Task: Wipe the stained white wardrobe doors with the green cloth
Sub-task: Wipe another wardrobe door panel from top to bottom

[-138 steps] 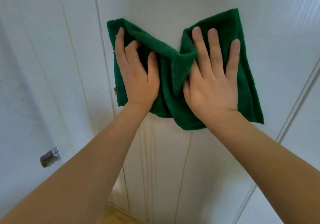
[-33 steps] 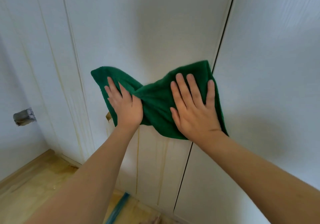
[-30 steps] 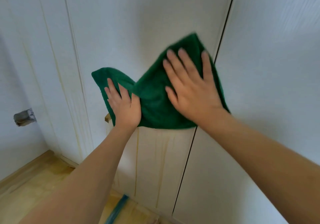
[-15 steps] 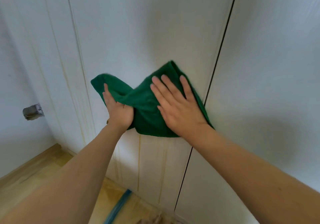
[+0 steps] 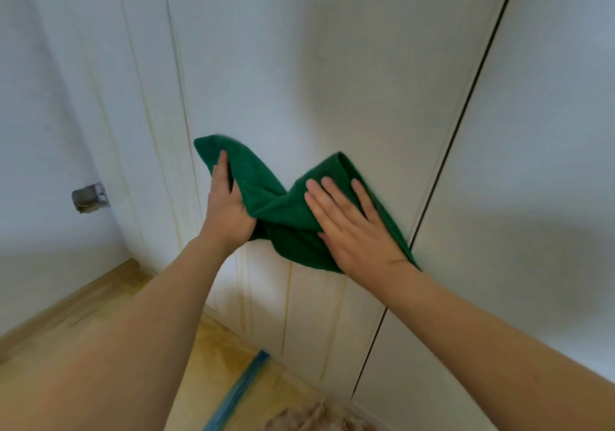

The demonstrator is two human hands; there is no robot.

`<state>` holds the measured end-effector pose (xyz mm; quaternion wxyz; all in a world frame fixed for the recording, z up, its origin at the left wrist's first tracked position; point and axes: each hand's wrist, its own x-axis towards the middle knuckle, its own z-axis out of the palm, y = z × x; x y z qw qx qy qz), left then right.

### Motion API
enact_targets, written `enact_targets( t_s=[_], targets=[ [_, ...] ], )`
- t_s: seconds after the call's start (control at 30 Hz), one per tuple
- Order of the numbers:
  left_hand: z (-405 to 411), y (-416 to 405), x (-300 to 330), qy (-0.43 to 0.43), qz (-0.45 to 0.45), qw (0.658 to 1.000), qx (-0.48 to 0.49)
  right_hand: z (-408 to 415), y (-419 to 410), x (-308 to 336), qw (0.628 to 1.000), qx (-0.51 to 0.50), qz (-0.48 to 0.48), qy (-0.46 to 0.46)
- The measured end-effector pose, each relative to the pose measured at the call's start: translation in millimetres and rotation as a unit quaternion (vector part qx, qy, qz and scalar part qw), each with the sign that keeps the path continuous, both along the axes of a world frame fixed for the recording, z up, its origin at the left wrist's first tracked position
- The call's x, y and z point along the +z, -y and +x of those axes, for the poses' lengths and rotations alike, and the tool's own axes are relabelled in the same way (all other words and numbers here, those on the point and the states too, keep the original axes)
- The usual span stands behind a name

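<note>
1. White wardrobe doors fill most of the view, with a dark vertical gap between the middle door and the next door on the right.
2. Yellowish drip stains run down the lower part of the middle door, below the cloth, and fainter streaks mark the grooved panel on the left.
3. Pressed against the middle door is the green cloth, bunched and twisted in its centre so that it rises to a peak at each end; its right edge reaches the dark gap.
4. At the cloth's left end is the left hand, fingers pointing up. The cloth folds over the thumb side of this hand and hides part of the fingers, so whether they curl round the fabric or lie flat cannot be told.
5. On the cloth's right half lies the right hand, flat, fingers straight and slightly spread, holding the fabric against the door by pressure and not by a grasp.
6. Both bare forearms reach up from the bottom corners of the view.
7. Wooden flooring shows at lower left, with a blue strip lying on it near the foot of the doors.
8. On the left white wall sits a small grey metal fitting.
</note>
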<state>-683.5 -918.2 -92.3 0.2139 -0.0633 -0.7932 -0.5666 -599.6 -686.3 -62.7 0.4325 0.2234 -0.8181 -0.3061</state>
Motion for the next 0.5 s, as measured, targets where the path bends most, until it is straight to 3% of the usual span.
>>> enact_targets(
  t_s=[0.13,0.27,0.4,0.5],
  targets=[
    [-5,-1,26,-0.052,-0.006,0.997,0.053,-21,28,90,0.993,-0.001,-0.083,-0.084],
    [-14,-22,16,-0.065,0.020,0.991,0.116,-36,49,97,0.987,-0.055,-0.087,-0.122],
    [-6,-46,-35,0.059,0.113,0.976,0.177,-45,59,87,0.992,-0.035,-0.011,-0.120],
    [-2,-55,-57,0.119,0.093,0.972,0.181,-54,73,85,0.993,-0.036,0.039,-0.104]
  ],
)
